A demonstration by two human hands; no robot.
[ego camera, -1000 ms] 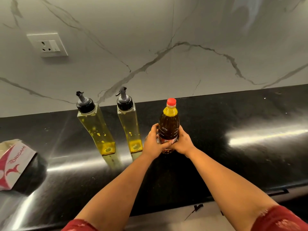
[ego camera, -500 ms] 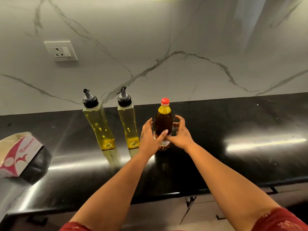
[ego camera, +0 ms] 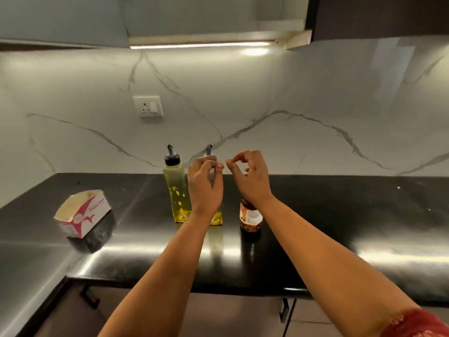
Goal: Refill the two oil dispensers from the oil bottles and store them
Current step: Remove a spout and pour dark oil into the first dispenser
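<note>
We find a home kitchen: black polished worktop [ego camera: 340, 215], marble-look backsplash [ego camera: 291, 93], wall socket [ego camera: 148, 106], lit overhead cabinets [ego camera: 194, 20], drawers [ego camera: 218, 317] below, oil dispensers [ego camera: 176, 190] standing.

A red-and-white open cardboard box [ego camera: 82, 213] sits on the glossy black stone countertop [ego camera: 340, 215], below a white wall socket [ego camera: 148, 106] on the white veined marble backsplash [ego camera: 315, 93].
</note>
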